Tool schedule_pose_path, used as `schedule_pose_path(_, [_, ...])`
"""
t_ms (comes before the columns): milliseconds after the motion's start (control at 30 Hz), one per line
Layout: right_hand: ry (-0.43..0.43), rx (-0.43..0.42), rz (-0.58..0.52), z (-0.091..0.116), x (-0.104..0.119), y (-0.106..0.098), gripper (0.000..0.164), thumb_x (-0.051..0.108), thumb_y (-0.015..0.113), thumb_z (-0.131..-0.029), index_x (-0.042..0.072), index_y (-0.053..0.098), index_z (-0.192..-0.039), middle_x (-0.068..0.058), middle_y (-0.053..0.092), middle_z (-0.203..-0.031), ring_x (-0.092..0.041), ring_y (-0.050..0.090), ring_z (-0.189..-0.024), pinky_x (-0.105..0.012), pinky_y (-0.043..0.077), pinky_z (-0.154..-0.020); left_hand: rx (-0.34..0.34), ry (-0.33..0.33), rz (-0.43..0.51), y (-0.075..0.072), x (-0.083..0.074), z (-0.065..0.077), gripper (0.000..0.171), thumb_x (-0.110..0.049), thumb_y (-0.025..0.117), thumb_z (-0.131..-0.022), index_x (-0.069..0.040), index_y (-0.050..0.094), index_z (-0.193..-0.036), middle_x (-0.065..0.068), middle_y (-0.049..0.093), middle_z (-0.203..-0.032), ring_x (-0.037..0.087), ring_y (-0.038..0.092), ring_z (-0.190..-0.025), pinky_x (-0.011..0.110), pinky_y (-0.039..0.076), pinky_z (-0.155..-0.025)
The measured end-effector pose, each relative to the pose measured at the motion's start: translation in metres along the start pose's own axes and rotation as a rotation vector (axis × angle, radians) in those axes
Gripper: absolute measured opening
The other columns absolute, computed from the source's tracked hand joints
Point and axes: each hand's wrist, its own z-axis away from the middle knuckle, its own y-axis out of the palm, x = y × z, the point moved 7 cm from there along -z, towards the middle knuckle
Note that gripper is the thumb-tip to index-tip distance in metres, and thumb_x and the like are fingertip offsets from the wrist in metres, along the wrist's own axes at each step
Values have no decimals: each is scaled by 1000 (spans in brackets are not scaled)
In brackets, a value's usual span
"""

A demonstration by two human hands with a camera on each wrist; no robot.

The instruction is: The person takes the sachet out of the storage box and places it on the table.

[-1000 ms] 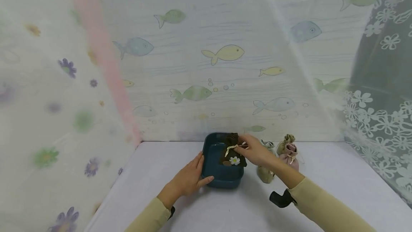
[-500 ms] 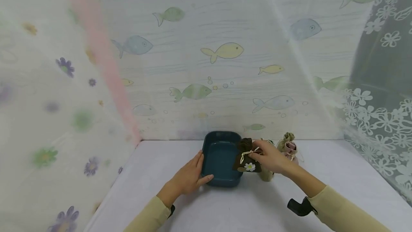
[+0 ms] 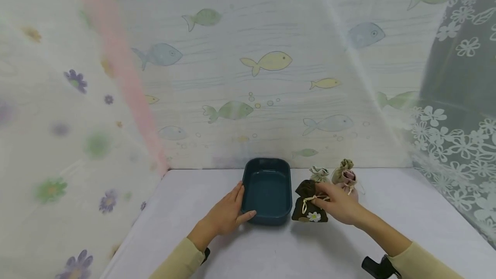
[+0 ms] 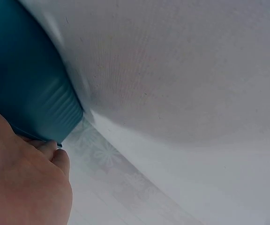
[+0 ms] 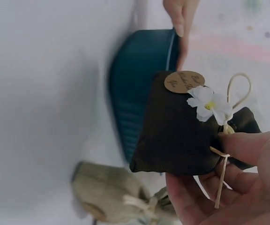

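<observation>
A dark brown drawstring pouch [image 3: 310,206] with a white flower and an oval paper tag is pinched at its tied neck by my right hand [image 3: 341,205]. It hangs just right of a dark blue rectangular dish [image 3: 267,197], apart from it. In the right wrist view the pouch [image 5: 177,131] shows its pale cord, with my thumb on the near side of the neck. My left hand [image 3: 224,210] lies along the dish's left side, fingers straight and thumb toward the near rim. Against the dish wall [image 4: 41,93] the left wrist view shows part of that palm [image 4: 27,183].
Behind my right hand stand more tied pouches: a pale green one [image 3: 319,173], an olive one [image 3: 342,168] and a pink one [image 3: 350,182]. A white cloth covers the table [image 3: 248,257]. Fish-printed curtain [image 3: 232,76] hangs at the table's back edge.
My right hand has carried the brown pouch out from over the dish, rightward and toward me, to beside it. My left hand has stayed on the dish.
</observation>
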Motion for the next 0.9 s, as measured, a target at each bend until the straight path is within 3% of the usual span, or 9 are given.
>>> schedule_pose_path(267, [16,15,-24,21,-21,-7,12,11,66,-99,2,61,-105,-9,66,-109,-41,65,-111,-42,58,-84,14,-19,6,2,2,-1,103,-75,32,-100,8,17,-160,23,9,-169,33,20,-155,47,28,-122])
schedule_pose_path(400, [29,9,-24,29,-31,-11,18,10,66,-99,-1,61,-113,-11,67,-113,-39,65,-111,-40,57,-83,5,-6,12,1,3,-1,103,-74,34,-100,10,18,-159,26,11,-168,37,23,-154,51,30,-121])
schedule_pose_path(533, [68,-4,-18,37,-45,-17,38,10,65,-99,-9,57,-131,-19,66,-123,-40,64,-113,-43,58,-86,4,-8,5,3,5,-3,104,-75,32,-100,9,16,-160,24,8,-169,35,22,-154,49,29,-122])
schedule_pose_path(700, [120,11,-13,44,-66,-23,38,12,65,-100,-10,58,-130,-21,66,-123,-43,63,-115,-48,57,-90,2,-7,-1,5,5,-2,103,-74,32,-101,8,16,-160,23,9,-169,34,21,-155,47,29,-122])
schedule_pose_path(900, [167,30,-5,45,-86,-29,48,12,64,-100,-19,51,-135,-26,64,-124,-44,62,-116,-51,56,-90,-20,16,20,1,1,-2,101,-71,35,-102,12,21,-158,26,13,-168,40,27,-152,53,32,-119])
